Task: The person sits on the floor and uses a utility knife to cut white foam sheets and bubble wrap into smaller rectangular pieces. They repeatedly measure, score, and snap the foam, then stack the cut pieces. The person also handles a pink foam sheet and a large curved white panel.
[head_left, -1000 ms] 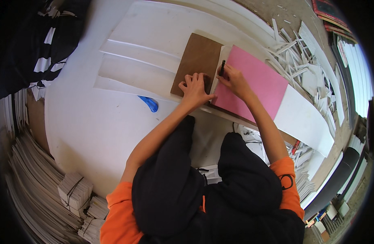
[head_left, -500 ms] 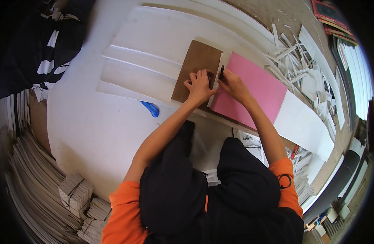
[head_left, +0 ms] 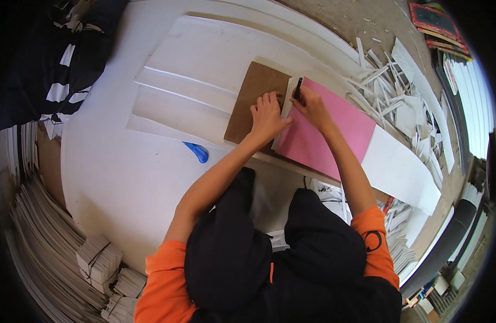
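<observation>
My left hand (head_left: 266,117) lies with fingers spread on a brown board (head_left: 246,111), its thumb reaching over a narrow white strip (head_left: 289,102) toward a pink sheet (head_left: 331,132). The strip runs between the brown board and the pink sheet. My right hand (head_left: 314,109) pinches a slim black pen-like tool (head_left: 298,89), held nearly upright over the strip near its far end. The tool's lower tip is hidden by my fingers, so I cannot tell its exact kind. Under the pink sheet's right side, a white sheet (head_left: 401,161) sticks out.
Large white sheets (head_left: 205,48) lie to the left, with a blue object (head_left: 197,152) near their edge. White offcuts (head_left: 385,86) are heaped at the far right. Bundled stacks (head_left: 98,258) stand at lower left. Another person in dark clothing (head_left: 48,59) is at upper left.
My right hand has moved a little away from me along the white strip with the black tool. My left hand stays spread on the brown board. The whole view has shifted slightly.
</observation>
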Motion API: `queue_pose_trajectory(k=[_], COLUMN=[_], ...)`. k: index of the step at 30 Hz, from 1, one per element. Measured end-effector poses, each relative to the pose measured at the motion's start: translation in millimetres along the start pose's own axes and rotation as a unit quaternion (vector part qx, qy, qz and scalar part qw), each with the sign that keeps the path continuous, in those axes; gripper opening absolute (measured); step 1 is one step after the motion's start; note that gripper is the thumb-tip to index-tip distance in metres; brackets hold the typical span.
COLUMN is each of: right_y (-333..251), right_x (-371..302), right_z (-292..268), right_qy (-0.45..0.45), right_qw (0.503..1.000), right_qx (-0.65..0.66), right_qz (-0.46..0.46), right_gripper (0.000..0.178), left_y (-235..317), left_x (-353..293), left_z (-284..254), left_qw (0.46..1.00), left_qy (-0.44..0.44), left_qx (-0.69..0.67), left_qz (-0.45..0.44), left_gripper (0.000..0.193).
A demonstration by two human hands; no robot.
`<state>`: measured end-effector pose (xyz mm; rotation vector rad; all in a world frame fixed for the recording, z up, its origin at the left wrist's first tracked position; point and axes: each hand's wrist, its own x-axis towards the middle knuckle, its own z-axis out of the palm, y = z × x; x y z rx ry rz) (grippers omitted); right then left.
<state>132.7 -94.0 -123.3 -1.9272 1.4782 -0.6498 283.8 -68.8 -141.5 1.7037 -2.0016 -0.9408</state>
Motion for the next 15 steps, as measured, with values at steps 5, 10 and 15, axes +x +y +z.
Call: queue_pose_trajectory(k=[5, 10, 15], right_y=[3.5, 8.0, 22.3], right_x=[-0.6, 1.2, -1.7], right_z=[-3.4, -21.9, -29.6], right_qy=[0.021, 0.122, 0.19], right_qw=[0.996, 0.978, 0.981], right_qx=[0.062, 0.155, 0.026], right_qz=[0.055, 0.069, 0.01], right_gripper=[0.022, 0.014, 0.012], left_y=[1.6, -4.6, -0.8], left_x=[13.9, 7.4, 9.7], left_z=[-0.4, 4.4, 2.3], left_qw=[0.998, 0.999, 0.999], left_qy=[-0.037, -0.012, -0.032], left_qx=[-0.044, -0.033, -0.027], left_qz=[0.001, 0.015, 0.012], left_gripper=[0.063, 0.065, 0.069])
